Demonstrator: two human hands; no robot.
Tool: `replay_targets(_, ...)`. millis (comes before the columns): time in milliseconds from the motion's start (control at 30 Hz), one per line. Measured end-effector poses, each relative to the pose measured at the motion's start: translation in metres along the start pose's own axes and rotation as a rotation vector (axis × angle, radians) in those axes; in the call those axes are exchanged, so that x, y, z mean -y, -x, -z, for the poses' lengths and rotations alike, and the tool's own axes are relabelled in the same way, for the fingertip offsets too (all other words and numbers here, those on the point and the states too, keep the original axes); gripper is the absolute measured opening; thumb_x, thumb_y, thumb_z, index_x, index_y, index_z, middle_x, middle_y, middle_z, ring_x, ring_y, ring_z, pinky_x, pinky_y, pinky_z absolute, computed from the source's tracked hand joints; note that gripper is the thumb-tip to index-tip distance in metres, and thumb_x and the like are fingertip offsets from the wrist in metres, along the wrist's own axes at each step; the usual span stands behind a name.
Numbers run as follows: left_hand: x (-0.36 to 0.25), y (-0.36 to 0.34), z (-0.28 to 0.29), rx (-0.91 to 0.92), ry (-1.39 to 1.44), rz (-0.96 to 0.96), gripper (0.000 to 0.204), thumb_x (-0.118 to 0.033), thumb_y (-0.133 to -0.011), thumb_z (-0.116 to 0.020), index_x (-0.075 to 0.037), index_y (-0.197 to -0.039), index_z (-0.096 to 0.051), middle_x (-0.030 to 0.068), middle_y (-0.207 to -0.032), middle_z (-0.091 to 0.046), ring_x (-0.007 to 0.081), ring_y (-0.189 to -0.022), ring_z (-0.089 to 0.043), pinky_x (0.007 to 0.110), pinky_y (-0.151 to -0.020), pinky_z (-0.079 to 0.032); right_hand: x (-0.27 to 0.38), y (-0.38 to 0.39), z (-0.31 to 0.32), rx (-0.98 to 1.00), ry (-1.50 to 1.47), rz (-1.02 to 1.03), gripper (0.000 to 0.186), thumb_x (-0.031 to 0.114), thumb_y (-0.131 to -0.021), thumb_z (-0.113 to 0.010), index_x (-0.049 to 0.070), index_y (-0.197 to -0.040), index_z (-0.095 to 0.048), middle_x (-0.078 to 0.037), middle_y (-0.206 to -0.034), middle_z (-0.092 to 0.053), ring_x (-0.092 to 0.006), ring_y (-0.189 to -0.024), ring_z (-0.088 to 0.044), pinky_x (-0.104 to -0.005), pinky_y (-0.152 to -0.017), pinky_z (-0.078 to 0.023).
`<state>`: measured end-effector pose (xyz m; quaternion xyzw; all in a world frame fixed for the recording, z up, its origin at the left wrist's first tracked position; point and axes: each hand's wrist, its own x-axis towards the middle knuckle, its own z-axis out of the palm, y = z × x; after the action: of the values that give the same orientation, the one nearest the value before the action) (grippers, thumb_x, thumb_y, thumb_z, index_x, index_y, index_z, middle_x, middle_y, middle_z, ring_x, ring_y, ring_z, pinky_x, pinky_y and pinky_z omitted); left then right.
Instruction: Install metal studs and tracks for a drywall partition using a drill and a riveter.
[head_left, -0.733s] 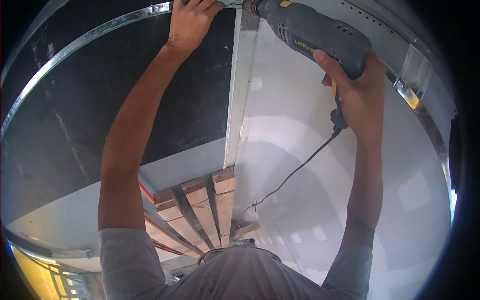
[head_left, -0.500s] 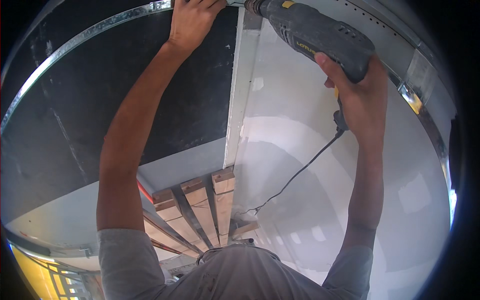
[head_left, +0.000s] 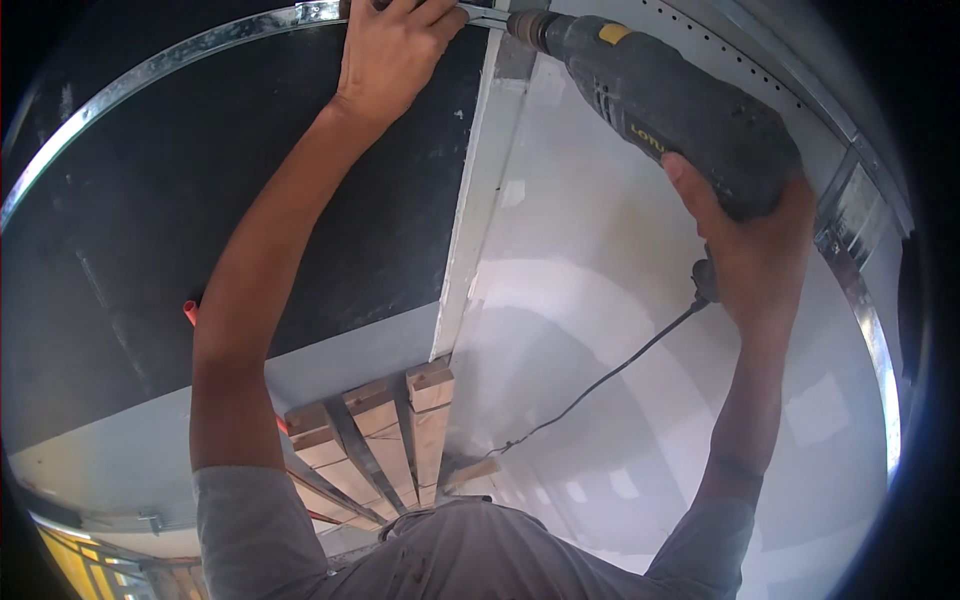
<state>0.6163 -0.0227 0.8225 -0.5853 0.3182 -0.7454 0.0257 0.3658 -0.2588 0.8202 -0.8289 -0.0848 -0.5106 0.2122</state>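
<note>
My right hand (head_left: 760,240) is wrapped round the handle of a dark grey corded power drill (head_left: 690,110). Its chuck (head_left: 530,30) points left toward my left hand, and a thin metal piece extends between them. At the top edge my left hand (head_left: 395,55) has its fingers curled on a shiny metal channel (head_left: 210,50); the fingertips are partly cut off. This channel curves away to the left along the top of a dark panel (head_left: 380,190). From the drill's handle a black cord (head_left: 610,375) hangs down.
Several wooden planks (head_left: 375,430) stand below between my arms. A pale wall (head_left: 620,300) fills the right side, with another metal channel (head_left: 870,320) curving along it. An orange-red tube end (head_left: 191,312) shows beside my left forearm. Yellow material (head_left: 65,560) lies at the lower left.
The drill and my right hand sit farther right and lower, with more of the chuck showing. The planks and panel edge have shifted left and down in view. My left hand keeps its grip.
</note>
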Motion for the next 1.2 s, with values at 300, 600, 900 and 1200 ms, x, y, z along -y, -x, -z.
replay_targets(300,0.0,0.0,0.002,0.034,0.015,0.012,0.02,-0.016,-0.088,-0.062,-0.008,-0.099,-0.077,0.0028,-0.101,-0.063,0.0217,-0.099,-0.058,0.044,-0.092,-0.042,-0.003,-0.006,-0.004,0.018,-0.061,0.168,0.05,0.011,-0.081,-0.088,0.001,-0.125,-0.066,-0.014,-0.11,-0.077,-0.0203,-0.101,-0.074,-0.0338,-0.093,-0.058)
replay_targets(600,-0.007,-0.003,0.007,0.042,-0.002,-0.007,0.022,-0.016,-0.088,-0.063,-0.007,-0.103,-0.076,0.0043,-0.103,-0.063,0.0229,-0.101,-0.057,0.044,-0.092,-0.042,-0.017,-0.001,0.001,0.036,-0.167,0.095,0.054,0.008,-0.083,-0.088,-0.003,-0.129,-0.063,-0.013,-0.112,-0.076,-0.0183,-0.102,-0.072,-0.0325,-0.092,-0.057)
replay_targets(900,-0.062,0.033,0.049,-0.217,0.289,0.451,0.037,-0.013,-0.093,-0.078,-0.003,-0.127,-0.068,0.0115,-0.116,-0.071,0.0301,-0.109,-0.067,0.042,-0.101,-0.049,-0.032,0.129,0.003,-0.336,-0.285,0.055,0.066,0.016,-0.084,-0.089,-0.008,-0.137,-0.058,-0.015,-0.126,-0.069,-0.0206,-0.11,-0.067,-0.033,-0.094,-0.053)
replay_targets(1200,-0.268,0.012,0.201,0.48,2.177,1.587,0.059,-0.049,-0.106,-0.059,-0.003,-0.143,-0.054,0.0083,-0.132,-0.065,0.0185,-0.126,-0.06,0.04,-0.112,-0.043,-0.062,0.257,-0.02,-0.277,0.012,0.133,0.092,0.015,-0.072,-0.096,0.0,-0.148,-0.045,-0.024,-0.131,-0.064,-0.0347,-0.11,-0.072,-0.041,-0.089,-0.061)
